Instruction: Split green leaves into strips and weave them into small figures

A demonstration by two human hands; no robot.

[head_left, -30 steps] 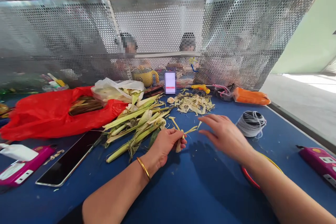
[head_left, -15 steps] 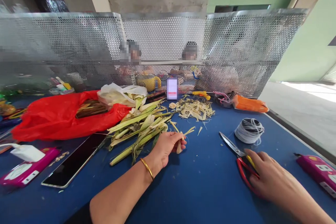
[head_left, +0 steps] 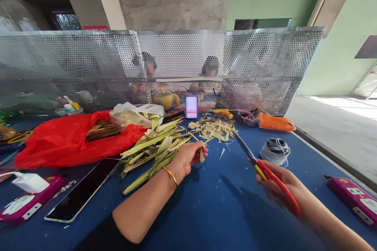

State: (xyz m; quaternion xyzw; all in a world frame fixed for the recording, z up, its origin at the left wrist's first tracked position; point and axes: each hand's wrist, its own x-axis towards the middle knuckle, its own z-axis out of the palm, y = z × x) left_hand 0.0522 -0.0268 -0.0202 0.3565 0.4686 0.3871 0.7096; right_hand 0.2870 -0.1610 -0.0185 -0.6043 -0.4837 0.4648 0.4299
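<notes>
My left hand [head_left: 191, 155], with a gold bangle at the wrist, pinches a small bundle of dry corn husk strips [head_left: 202, 153]. Pale ends of the strips stick out above and below the fingers. My right hand [head_left: 281, 188] is closed around a pair of scissors [head_left: 266, 174] with red and yellow handles, raised off the table. Their blades are together and point up and to the left. Left of my left hand lies a pile of green and yellow corn husks [head_left: 159, 147]. Beyond it is a heap of pale husk scraps [head_left: 216, 128].
A roll of grey cord [head_left: 275, 152] stands right of the scissors. A red plastic bag [head_left: 64, 141], a dark phone [head_left: 84, 192] and a magenta power strip [head_left: 32, 204] lie left. Another power strip [head_left: 355, 196] is right. A perforated metal screen [head_left: 182, 55] stands behind; two people sit beyond it.
My right hand has lifted the scissors off the table, and they are now tilted up. My left hand still holds the husk strips in nearly the same place. The view has tipped upward slightly.
</notes>
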